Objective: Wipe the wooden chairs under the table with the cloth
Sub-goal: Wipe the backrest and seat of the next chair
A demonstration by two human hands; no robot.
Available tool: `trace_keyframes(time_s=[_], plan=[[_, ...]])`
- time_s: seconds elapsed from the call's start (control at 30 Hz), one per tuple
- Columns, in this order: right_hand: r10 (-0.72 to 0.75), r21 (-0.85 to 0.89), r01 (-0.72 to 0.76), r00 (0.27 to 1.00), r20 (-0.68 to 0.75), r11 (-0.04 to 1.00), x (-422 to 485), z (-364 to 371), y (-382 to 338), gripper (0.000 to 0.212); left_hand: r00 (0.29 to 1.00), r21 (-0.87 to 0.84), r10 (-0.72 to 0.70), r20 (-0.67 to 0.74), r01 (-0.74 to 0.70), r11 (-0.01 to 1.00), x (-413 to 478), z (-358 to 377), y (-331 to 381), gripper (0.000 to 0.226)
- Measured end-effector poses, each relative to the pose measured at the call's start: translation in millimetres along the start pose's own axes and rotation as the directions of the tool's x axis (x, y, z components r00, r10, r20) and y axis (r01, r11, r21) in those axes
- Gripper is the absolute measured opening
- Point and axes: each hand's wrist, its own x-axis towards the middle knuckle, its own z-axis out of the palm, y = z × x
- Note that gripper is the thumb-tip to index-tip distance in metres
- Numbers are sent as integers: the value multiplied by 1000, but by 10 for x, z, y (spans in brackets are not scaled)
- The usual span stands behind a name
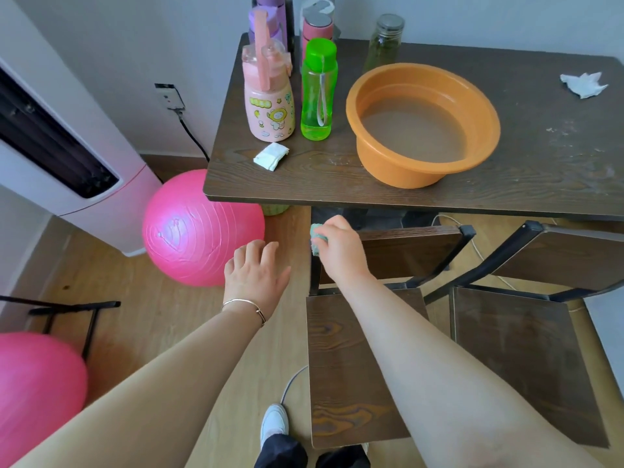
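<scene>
Beside a pink ball (202,228), a person's left hand (256,275) hovers over the floor (135,298), grip slack and empty. The right hand (341,251), grip curled round a green cloth (315,236), holds it at the ten o'clock corner of the chair (337,359), below the bench (337,184).

The crumpled teal cloth (315,238) is mostly covered by the right hand (341,251) — only its left edge shows. The second dark wooden chair (520,349) runs past the frame's right edge; the tall purple bottle (270,3) is cropped at the top.
</scene>
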Motion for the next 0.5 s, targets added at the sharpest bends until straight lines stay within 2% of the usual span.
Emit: trace_keyframes(time_s=[0.17, 0.33, 0.5], plan=[[-25, -142, 40, 994, 109, 989, 13, 97, -7, 11, 1000, -36, 26, -13, -26, 999, 73, -2, 58, 51], [-76, -229, 91, 994, 77, 969, -34, -208, 283, 32, 998, -8, 62, 3, -62, 998, 118, 26, 190, 51], [-20, -207, 25, 999, 30, 978, -25, -517, 806, 35, 998, 24, 48, 44, -49, 999, 111, 171, 505, 52]])
